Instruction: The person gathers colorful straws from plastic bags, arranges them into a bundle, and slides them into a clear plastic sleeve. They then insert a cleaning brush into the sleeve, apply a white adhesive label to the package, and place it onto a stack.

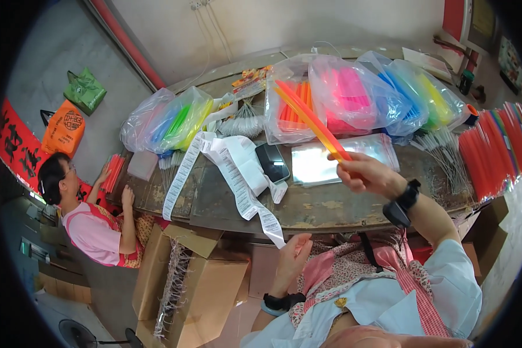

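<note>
My right hand (368, 174) is closed around the lower end of a long, thin orange plastic tube or packet (313, 119), yellowish along one edge, held slanting above the table. My left hand (293, 260) is at the table's front edge with its fingers curled; anything in them is hidden. Right beside it hangs the end of a long white strip of printed labels (238, 185), which lies in loops over the tabletop. A dark phone (272, 162) rests against the labels. Behind the right hand lies a stack of clear plastic sleeves (330, 162), shining with reflected light.
Clear bags of orange (296, 107), pink (347, 95), blue and green-yellow tubes line the table's back. Red bundles (487, 156) and wire stems (446, 156) are at right. An open carton (214, 290) stands below the front edge. A co-worker (95, 217) handles red tubes at left.
</note>
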The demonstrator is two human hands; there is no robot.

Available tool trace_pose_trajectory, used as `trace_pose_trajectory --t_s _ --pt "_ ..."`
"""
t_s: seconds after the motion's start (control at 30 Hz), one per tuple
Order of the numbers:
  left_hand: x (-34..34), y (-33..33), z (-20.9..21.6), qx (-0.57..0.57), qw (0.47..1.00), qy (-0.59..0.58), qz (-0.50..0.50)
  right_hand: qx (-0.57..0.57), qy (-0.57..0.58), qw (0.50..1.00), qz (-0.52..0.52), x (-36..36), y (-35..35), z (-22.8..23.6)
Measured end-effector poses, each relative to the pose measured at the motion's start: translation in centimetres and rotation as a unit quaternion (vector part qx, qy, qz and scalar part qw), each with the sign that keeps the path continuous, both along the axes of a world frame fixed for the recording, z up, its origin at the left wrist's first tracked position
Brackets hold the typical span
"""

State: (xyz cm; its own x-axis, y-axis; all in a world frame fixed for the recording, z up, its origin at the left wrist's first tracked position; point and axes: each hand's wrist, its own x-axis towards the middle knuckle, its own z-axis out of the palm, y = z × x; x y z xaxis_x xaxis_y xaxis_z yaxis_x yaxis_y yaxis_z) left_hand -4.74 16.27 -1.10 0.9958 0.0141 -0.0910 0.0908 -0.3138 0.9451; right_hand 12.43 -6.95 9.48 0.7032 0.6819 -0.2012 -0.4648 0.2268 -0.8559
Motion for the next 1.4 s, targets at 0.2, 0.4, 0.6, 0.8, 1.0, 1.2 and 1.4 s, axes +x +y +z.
trace_pose_trajectory --t_s 0.2,0.4,0.6,0.8,1.0,1.2,1.4 --pt "1.9 -3.2 4.7 0.142 0.959 -0.247 0.002 0.030 0.070 0.996 0.050 -5.8 -4.2 -1.1" --pt "2.7 -8.5 8.2 0.444 0.737 -0.476 -0.182 -0.139 -0.037 0.971 0.189 -9.3 -6.5 -3.7" --pt "1.9 -10.4 6.6 0.184 0.921 -0.030 -0.342 -0.237 -0.574 0.775 0.112 -11.0 -8.5 -0.8" --pt "2.3 -11.8 4.8 -0.108 0.836 0.068 -0.534 -0.235 -0.674 0.679 0.173 -10.9 -7.4 0.9" --pt "2.7 -10.0 4.6 -0.285 0.889 0.177 -0.313 -0.300 -0.698 0.643 -0.097 -1.9 -5.8 1.9" --pt "3.4 -6.7 3.2 -0.440 0.883 0.119 -0.110 -0.498 -0.722 0.453 -0.163 16.0 -5.7 -1.6" --pt "3.2 -3.3 1.9 -0.451 0.884 0.112 -0.054 -0.665 -0.575 0.461 -0.119 20.8 -1.4 -3.0"
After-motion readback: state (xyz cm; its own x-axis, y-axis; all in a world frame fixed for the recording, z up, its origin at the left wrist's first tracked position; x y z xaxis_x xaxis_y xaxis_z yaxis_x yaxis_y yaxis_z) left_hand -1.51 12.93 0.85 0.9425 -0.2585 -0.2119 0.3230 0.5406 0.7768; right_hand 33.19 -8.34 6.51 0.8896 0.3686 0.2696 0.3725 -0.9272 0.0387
